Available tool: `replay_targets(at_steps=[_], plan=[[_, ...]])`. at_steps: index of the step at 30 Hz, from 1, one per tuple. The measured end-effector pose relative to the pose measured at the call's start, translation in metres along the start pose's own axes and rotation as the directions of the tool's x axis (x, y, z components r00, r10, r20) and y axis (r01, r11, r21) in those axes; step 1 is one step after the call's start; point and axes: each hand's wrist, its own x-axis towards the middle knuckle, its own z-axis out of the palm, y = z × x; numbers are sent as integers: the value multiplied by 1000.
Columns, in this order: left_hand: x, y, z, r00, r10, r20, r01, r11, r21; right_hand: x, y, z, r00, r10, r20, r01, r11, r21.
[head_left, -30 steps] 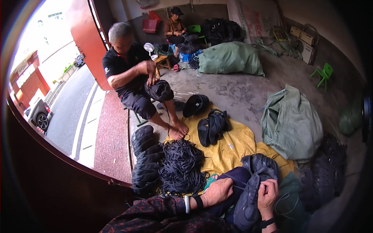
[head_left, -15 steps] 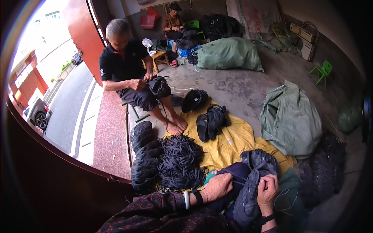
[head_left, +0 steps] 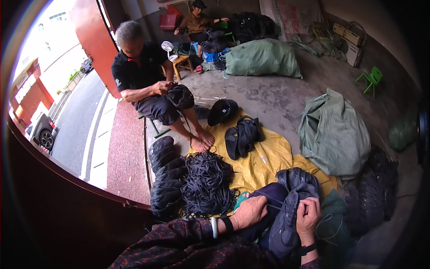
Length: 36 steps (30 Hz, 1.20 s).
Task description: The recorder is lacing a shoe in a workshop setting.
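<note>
A dark grey sneaker point(head_left: 284, 232) lies across my lap, its toe toward me and its collar pointing away. My left hand point(head_left: 249, 212) is closed in a pinch to its left, on a dark shoelace point(head_left: 277, 207) that runs taut from the eyelets. At the shoe's right side my right hand point(head_left: 309, 217) is closed on the edge beside the lacing; its exact fingertip hold is partly hidden. Just beyond the collar sit more dark shoes point(head_left: 299, 177). To the left of my left hand lies a big tangled heap of dark shoelaces point(head_left: 206, 184).
Dark shoes point(head_left: 166, 188) stand in a row left of the heap. A yellow sheet point(head_left: 264, 157) bears dark shoes point(head_left: 243, 137). Opposite, a seated person point(head_left: 148, 85) handles a dark shoe. Green sacks point(head_left: 333, 134) and another person point(head_left: 200, 27) are farther off.
My hands stay nearly in place at the sneaker and lace. The person at the back has spread their arms apart; the person opposite has shifted their hands slightly. The view has moved a little.
</note>
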Motion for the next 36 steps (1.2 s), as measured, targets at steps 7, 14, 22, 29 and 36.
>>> replay_targets(at_steps=[7, 14, 22, 29, 36], plan=[[0, 0, 0, 1000, 1, -2, -1, 1000, 14, -3, 4, 0, 999, 42, 23, -42, 999, -4], [-1, 0, 0, 1000, 4, -2, -4, 1000, 13, -2, 5, 0, 1000, 10, 23, -9, 1000, -14], [-1, -3, 4, 999, 29, -35, -29, 1000, -6, -1, 0, -2, 1000, 17, 15, -17, 1000, -7], [-1, -5, 5, 998, 34, -51, -35, 999, -17, -2, 2, -1, 999, 45, 28, -45, 999, -21], [-1, -5, 7, 998, 40, -47, -40, 999, -10, -4, 4, -1, 998, 55, 31, -55, 998, -14]])
